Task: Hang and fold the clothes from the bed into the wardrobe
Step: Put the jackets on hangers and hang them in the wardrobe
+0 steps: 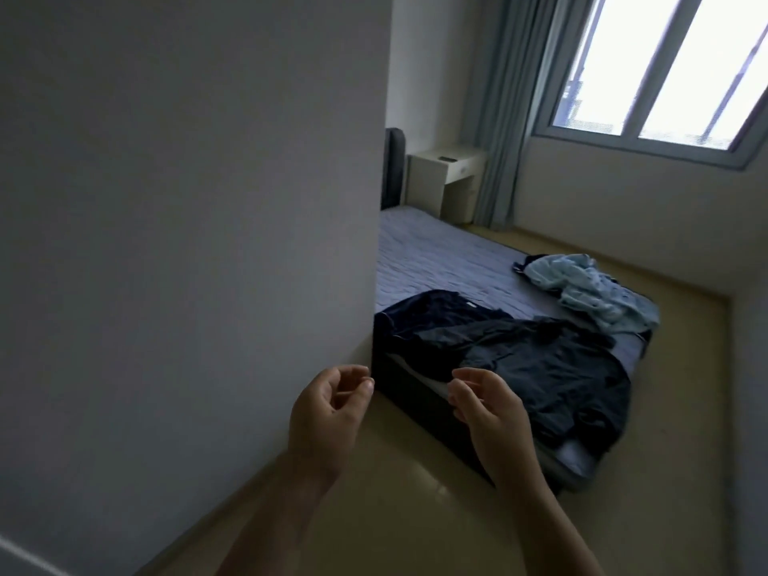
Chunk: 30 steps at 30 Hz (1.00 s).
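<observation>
1. Both hands hang in the air short of the bed [436,251]. The left hand [328,405] and right hand [486,405] have loosely curled fingers and hold nothing.
2. The step in hand looks like fetching the next garment. The dark clothes [540,363] lie at about 1 o'clock from the hands, spread over the bed's near corner and drooping over its edge.
3. To do it well, take one piece only. Pinch it at the shoulders or collar with both hands and lift straight up, so the overlapping pieces do not drag along.
4. The dark pile reads as soft, matte woven cloth, flat in places and rumpled in others. Which piece is which I cannot tell.
5. The light blue clothes [598,288] sit at 2 o'clock on the far corner, a crumpled, thin-looking heap, well apart from the dark ones.
6. The mattress cover is bluish and quilted, and the bed base is dark and boxy.
7. The floor [395,513] is smooth and glossy, so it may be slippery.
8. A plain white panel [187,201] fills 9 o'clock. Whether it belongs to the wardrobe I cannot tell.
</observation>
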Each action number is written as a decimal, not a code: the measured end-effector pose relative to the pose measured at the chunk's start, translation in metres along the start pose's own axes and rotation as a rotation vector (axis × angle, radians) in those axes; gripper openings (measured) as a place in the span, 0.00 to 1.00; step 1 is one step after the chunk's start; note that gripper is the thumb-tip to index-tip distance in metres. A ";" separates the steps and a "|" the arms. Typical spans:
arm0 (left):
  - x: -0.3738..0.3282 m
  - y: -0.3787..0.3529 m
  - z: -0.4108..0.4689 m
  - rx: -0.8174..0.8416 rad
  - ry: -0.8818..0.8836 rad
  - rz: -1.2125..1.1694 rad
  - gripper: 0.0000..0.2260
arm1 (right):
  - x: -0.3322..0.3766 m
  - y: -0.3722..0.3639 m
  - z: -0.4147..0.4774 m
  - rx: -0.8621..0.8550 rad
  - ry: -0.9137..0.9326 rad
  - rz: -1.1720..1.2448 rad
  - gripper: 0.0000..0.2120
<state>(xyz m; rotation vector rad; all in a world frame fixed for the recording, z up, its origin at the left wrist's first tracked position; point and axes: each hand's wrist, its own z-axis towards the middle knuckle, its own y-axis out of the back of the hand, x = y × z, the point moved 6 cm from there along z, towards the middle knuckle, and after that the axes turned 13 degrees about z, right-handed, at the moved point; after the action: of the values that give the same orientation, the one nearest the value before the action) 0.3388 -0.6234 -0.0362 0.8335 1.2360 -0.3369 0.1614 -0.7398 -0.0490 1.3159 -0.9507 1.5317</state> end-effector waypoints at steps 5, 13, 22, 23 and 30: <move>-0.035 -0.119 -0.010 0.167 -0.047 -0.046 0.05 | -0.009 0.117 0.017 -0.114 -0.009 -0.038 0.04; -0.075 -0.260 -0.024 0.393 -0.095 -0.038 0.05 | -0.032 0.256 0.030 -0.274 -0.080 -0.040 0.04; -0.101 -0.386 0.005 0.566 -0.136 -0.037 0.05 | -0.058 0.350 0.065 -0.406 -0.141 -0.111 0.03; -0.104 -0.398 0.011 0.580 -0.144 -0.045 0.05 | -0.058 0.359 0.070 -0.418 -0.147 -0.124 0.03; -0.138 -0.495 0.042 0.727 -0.186 -0.028 0.05 | -0.056 0.433 0.112 -0.543 -0.169 -0.176 0.03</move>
<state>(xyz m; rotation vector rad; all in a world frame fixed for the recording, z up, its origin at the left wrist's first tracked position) 0.0048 -1.0125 -0.0899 1.3655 0.9467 -0.8966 -0.2106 -0.9917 -0.0909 1.1049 -1.2165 0.9450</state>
